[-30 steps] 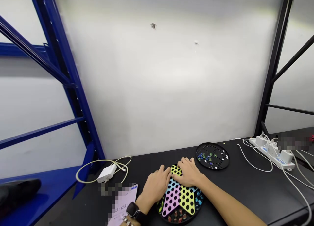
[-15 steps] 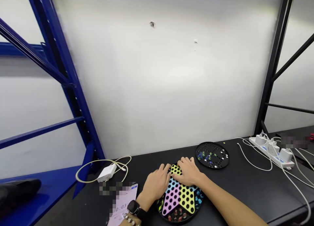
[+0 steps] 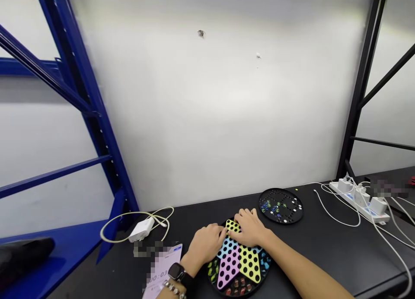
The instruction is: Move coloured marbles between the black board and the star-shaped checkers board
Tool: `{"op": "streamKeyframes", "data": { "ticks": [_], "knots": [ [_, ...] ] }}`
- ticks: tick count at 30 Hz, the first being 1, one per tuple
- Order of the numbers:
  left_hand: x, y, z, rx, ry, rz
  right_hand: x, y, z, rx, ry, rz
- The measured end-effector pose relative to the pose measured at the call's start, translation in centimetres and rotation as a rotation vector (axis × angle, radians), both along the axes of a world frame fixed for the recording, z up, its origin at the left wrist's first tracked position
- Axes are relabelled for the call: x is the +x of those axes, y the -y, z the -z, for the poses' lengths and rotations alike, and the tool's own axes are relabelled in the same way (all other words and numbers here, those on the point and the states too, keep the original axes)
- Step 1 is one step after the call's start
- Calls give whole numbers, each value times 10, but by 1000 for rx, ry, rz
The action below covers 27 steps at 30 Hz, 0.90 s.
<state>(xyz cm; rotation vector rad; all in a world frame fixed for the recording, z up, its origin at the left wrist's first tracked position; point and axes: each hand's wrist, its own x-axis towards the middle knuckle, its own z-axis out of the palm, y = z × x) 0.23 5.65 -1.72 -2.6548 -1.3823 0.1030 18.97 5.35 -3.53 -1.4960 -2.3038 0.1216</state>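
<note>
A round black game tray (image 3: pixel 223 295) lies at the table's front, with a star-shaped Chinese checkers board (image 3: pixel 228 266) of pink, yellow and pale blue on it. My left hand (image 3: pixel 207 243) is at the star's upper left edge, its fingers bent and closed on the board. My right hand (image 3: pixel 249 227) grips the upper right, thumb over the yellow point and fingers over the far side. Around the star, tray sections hold green marbles (image 3: pixel 212 269), red marbles (image 3: pixel 238 286) and blue marbles (image 3: pixel 266 261). The fingertips' undersides are hidden.
A second round black tray (image 3: pixel 288 206) with scattered marbles and white pieces stands behind on the right. A phone (image 3: pixel 162 268) showing a timer lies by my left wrist. A white charger (image 3: pixel 142 229) with cable sits left; a power strip (image 3: pixel 359 199) with cords lies right.
The star board has turned slightly, its near points shifting to the right, and more green marbles show at left. My left fingers have curled in; my right hand stays almost in place.
</note>
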Motion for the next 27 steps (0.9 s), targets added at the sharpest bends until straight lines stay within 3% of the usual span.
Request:
{"op": "streamKeyframes", "data": {
  "ticks": [11,15,18,20,24,25,27],
  "knots": [
    [-5,-2,-6,8,-95,-5,1,2,-1,17,0,-18],
    [-4,-3,-18,41,121,-184,1,5,-13,110,-143,26],
    [2,0,-24,120,305,-234,-7,7,-23,126,-416,54],
    [7,4,-25,160,381,-193,-19,9,-27,-92,-701,25],
    [23,15,-20,189,491,-94,-48,18,-26,-914,-1304,-46],
    [27,17,-19,196,512,-77,-53,22,-26,-1047,-1426,-38],
    [34,22,-19,209,542,-40,-58,27,-28,-1153,-1619,2]
  ]
}}
